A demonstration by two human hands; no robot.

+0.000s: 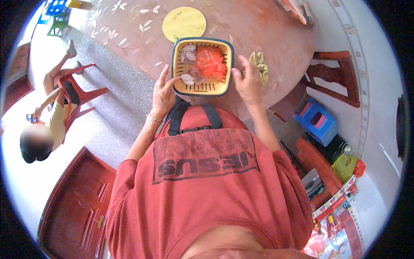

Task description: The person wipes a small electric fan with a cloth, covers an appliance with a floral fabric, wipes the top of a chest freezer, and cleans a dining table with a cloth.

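A square yellow plastic basket (202,94) with a dark blue rim stands near the table's edge, right in front of me. Inside it lie a red plastic bag (210,63) and several pale, leaf-shaped pieces (187,79). My left hand (164,92) is at the basket's left side, its index finger reaching over the rim beside the lower pale pieces. On the other side, my right hand (248,82) is spread just off the basket's right rim, holding nothing. A crumpled yellow-green cloth (259,66) lies on the table behind and beside the right hand.
The basket stands on a round table with a leaf-patterned cover (136,35). Beyond it lies a round yellow mat (184,24). A wooden chair (352,81) and a blue plastic stool (317,121) are at right. At left, a person sits on a red plastic chair (82,87).
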